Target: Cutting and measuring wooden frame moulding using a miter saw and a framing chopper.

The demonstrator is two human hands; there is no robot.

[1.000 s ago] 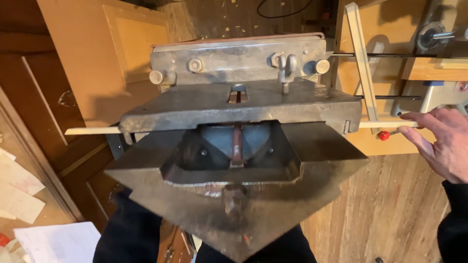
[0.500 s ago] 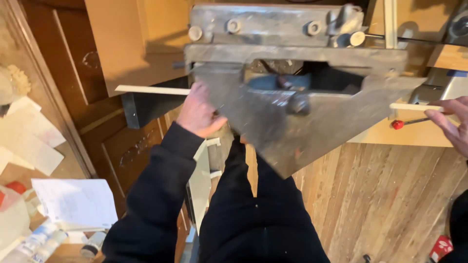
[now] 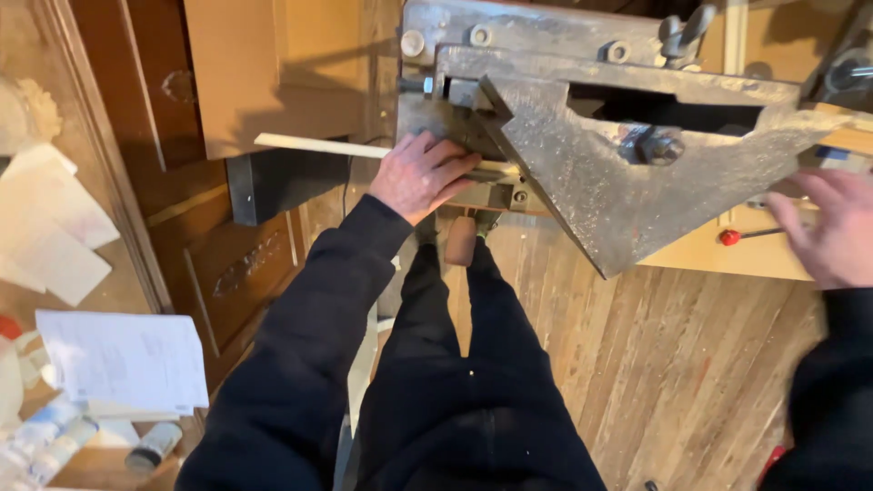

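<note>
Underfoot, plank floor (image 3: pixel 709 364); left hand (image 3: pixel 420 175) grip flat, pressing wooden strip (image 3: pixel 309 145); right hand (image 3: pixel 829 225) grip unclear.

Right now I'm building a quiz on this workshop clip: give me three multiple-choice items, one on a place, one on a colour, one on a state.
1. Where is the left hand?
A on the wood strip at the cutter
B on the floor
C on the papers

2. What colour is the knob near the right hand?
A blue
B red
C green

3. How are the left hand's fingers?
A clenched in a fist
B pinching a pencil
C laid flat on the strip

Answers: 1 A, it presses the strip beside the metal body. 2 B, plainly red. 3 C, fingers spread flat.
</note>
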